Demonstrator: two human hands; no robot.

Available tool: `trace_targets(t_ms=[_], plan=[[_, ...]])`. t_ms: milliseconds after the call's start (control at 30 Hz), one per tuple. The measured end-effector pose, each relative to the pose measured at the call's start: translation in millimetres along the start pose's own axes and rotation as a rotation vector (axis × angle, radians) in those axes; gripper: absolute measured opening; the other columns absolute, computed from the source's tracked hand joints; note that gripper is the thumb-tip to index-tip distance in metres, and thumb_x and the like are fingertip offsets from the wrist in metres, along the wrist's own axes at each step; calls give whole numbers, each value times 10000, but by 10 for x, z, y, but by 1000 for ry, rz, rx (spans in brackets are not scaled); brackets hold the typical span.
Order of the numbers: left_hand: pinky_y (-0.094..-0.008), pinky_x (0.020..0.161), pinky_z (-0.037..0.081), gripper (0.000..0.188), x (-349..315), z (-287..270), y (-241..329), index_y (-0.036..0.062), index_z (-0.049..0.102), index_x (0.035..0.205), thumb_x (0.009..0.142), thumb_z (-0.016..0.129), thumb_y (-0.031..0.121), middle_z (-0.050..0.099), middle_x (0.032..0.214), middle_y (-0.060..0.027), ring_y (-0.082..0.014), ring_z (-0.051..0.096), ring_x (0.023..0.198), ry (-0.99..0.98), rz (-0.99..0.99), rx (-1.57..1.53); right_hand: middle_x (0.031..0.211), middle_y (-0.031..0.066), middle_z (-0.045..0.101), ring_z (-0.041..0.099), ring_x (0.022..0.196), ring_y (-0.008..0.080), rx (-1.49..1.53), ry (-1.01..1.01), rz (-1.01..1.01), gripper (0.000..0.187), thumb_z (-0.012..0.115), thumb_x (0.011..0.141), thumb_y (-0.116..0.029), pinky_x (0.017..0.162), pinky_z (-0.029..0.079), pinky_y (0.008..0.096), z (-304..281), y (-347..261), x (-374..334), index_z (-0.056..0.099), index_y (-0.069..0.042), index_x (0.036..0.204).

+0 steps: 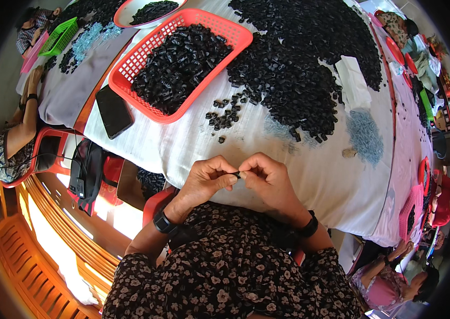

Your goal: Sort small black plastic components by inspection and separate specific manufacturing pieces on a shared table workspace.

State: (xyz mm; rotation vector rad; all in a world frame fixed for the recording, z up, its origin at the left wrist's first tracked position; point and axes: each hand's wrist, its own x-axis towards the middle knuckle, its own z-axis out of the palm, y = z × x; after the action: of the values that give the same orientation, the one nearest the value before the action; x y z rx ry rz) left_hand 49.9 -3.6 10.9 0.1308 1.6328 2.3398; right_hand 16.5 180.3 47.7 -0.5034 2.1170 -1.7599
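Near my left-hand corner of the white-covered desk (336, 183) lay a black smartphone (114, 112), just beside a red plastic basket (119, 74) filled with small black plastic parts (182, 61). My left hand (209, 176) was above the near edge, thumb and forefinger pinched on one end of a small black piece (236, 174). Beyond it, on the cloth, sat a loose scatter of black parts (229, 112). I held the piece clear of the desk, between my two hands, and my right hand (267, 179) had its thumb and forefinger closed on the other end. Further right, a broad heap of black parts (299, 64) spread toward the far edge. Near the right edge lay a crumpled white packet (352, 82), then a pile of thin bluish pieces (364, 137).
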Motion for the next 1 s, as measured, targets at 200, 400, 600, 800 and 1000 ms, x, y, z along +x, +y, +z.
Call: trace_targets(t_ms=[200, 400, 600, 800, 1000], plan=[[-228, 675, 499, 72, 2, -17, -2, -17, 600, 919, 856, 619, 14, 602, 836, -41, -91, 583, 730, 80, 40, 95, 742, 5, 564, 496, 640, 37, 30, 9, 74, 20, 568, 841, -2, 565, 424, 205, 69, 16, 46, 559, -5, 859], [-205, 649, 495, 60, 1, -35, -11, -6, 620, 909, 850, 625, 7, 600, 798, -7, -61, 568, 705, 115, 101, 79, 743, 7, 555, 501, 621, 44, 11, 1, 17, 39, 580, 850, -21, 554, 425, 205, 54, 18, 104, 548, 0, 857], [-209, 656, 495, 60, 9, -9, 41, -5, 627, 904, 848, 629, 18, 609, 808, -20, -69, 578, 717, 67, 95, 112, 746, -5, 530, 508, 608, 56, 319, -156, 237, 76, 598, 858, -49, 551, 443, 223, -63, 90, 181, 525, -32, 844], [-227, 663, 498, 74, -47, -7, 98, -14, 621, 915, 849, 623, 19, 618, 820, -45, -95, 590, 723, -12, 114, 103, 758, 6, 537, 551, 628, 80, 528, -328, 391, 101, 597, 874, -96, 599, 461, 221, -100, 16, 141, 513, -47, 848], [-234, 667, 502, 103, 8, 10, 111, -22, 619, 931, 844, 630, 32, 639, 843, -76, -110, 599, 717, 49, 101, 10, 782, 24, 559, 580, 666, 92, 428, -188, 167, 84, 577, 888, -89, 633, 501, 236, -33, 20, 104, 522, -27, 881]])
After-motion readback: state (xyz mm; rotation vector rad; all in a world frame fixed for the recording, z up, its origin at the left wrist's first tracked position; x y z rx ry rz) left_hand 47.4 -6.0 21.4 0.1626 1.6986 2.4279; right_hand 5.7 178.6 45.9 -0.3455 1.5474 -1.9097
